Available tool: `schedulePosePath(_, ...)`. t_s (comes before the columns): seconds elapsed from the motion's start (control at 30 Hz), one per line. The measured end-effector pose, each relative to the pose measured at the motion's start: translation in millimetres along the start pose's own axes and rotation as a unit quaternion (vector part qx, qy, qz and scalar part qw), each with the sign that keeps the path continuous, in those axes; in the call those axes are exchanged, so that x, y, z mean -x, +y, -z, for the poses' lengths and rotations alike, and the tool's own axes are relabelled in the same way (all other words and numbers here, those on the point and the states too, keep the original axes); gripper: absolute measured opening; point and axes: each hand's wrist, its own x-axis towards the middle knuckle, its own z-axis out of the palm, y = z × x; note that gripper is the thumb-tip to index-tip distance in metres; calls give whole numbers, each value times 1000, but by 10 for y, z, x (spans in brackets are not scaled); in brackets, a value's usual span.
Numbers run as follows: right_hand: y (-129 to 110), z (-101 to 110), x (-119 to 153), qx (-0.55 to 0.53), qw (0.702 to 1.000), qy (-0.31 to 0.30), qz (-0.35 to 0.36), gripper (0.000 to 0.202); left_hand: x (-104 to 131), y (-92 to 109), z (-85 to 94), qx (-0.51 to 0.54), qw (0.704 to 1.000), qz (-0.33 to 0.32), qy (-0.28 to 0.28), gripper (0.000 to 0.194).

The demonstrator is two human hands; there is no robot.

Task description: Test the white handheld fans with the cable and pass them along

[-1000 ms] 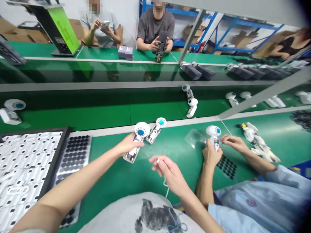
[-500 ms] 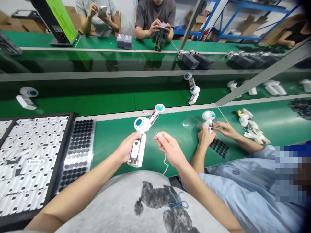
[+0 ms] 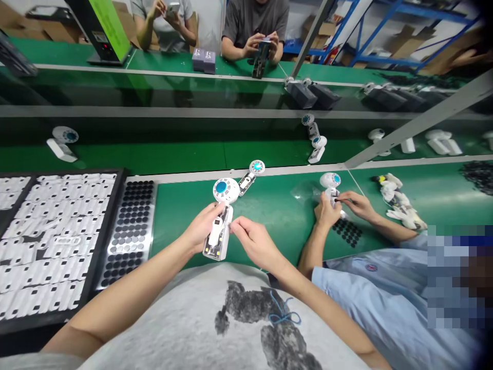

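My left hand grips a white handheld fan by its open handle, the round head with a blue centre pointing away from me. My right hand has its fingertips pinched against the handle's side, on a small part too tiny to make out. A second fan of the same kind lies on the green bench just beyond. All of this is low in the middle of the head view.
A black tray of white casings and a sheet of black round pads lie at my left. A co-worker's hands work on another fan at my right, beside more pads. More fans ride the conveyor; people stand beyond.
My left hand lifted the fan off the bench and drew it toward me. My right hand moved in from the right and now touches the fan's handle.
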Motion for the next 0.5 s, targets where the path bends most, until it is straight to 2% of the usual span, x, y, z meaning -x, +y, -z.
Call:
schedulePosePath(0.2, 44, -22, 36, 64, 998, -22, 4, 27, 29, 24, 12, -125, 992, -13, -10, 27)
schedulePosePath(0.5, 122, -114, 66, -48, 997, -52, -21, 27, 37, -62, 67, -92, 995, 30, -14, 33)
